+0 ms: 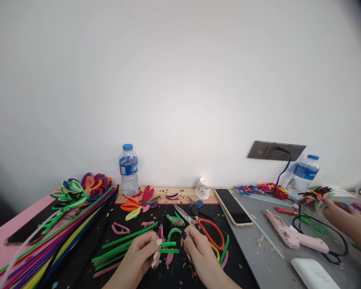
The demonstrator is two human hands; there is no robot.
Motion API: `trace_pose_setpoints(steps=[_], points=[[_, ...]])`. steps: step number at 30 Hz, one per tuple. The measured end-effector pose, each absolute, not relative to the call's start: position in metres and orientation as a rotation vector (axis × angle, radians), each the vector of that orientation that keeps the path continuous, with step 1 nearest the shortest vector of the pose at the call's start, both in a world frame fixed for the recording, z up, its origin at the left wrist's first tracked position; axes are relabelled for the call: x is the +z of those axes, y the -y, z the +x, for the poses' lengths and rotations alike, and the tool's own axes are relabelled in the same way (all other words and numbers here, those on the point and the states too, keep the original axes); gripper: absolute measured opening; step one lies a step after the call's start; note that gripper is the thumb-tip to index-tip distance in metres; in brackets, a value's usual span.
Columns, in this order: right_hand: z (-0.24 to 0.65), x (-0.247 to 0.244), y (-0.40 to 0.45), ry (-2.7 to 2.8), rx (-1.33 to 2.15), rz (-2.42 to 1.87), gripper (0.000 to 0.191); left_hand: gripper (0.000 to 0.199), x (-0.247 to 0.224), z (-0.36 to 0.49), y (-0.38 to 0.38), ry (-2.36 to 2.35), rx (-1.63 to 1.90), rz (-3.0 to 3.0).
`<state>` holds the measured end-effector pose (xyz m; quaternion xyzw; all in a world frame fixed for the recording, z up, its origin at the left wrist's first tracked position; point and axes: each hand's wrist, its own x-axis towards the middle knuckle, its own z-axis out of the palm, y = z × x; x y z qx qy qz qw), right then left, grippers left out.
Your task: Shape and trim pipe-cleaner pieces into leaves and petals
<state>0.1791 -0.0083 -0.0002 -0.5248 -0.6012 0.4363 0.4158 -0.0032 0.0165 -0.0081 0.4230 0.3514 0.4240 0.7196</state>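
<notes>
Low in the middle of the head view, my left hand (146, 253) is closed in a pinch around green pipe cleaners (170, 244), whose two short ends stick out to the right. Opposite it, my right hand (200, 253) has thumb and finger pressed together at the tip of a curved green pipe cleaner (173, 231); its other fingers are partly hidden. Just behind that hand lie scissors with orange handles (212, 230), blades apart. Cut green pipe cleaners (117, 251) lie beside my left hand. Bent pink loops (120, 228) and a pink-orange pipe-cleaner flower (141, 202) sit farther back.
Long colourful pipe cleaners (63, 241) and finished flowers (78, 188) fill the left. Behind stand a water bottle (128, 170) and a paper cup (203, 188). A phone (234, 206), a pink glue gun (295, 235) with its cable, a white box (314, 273) and another person's hands (345, 218) are right.
</notes>
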Motion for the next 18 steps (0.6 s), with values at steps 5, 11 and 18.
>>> trace_pose_setpoints(steps=[5,11,18], points=[[0.172,-0.007,0.007,1.356,1.442,-1.204,0.027,0.047,-0.009,-0.002,-0.017,-0.71,0.951,0.777],[0.167,-0.014,0.001,1.175,1.512,-1.116,0.026,0.049,-0.016,0.001,-0.019,-0.707,0.934,0.754],[0.164,-0.013,-0.001,1.106,1.538,-1.13,0.032,0.054,-0.025,0.002,-0.018,-0.761,0.855,0.83]])
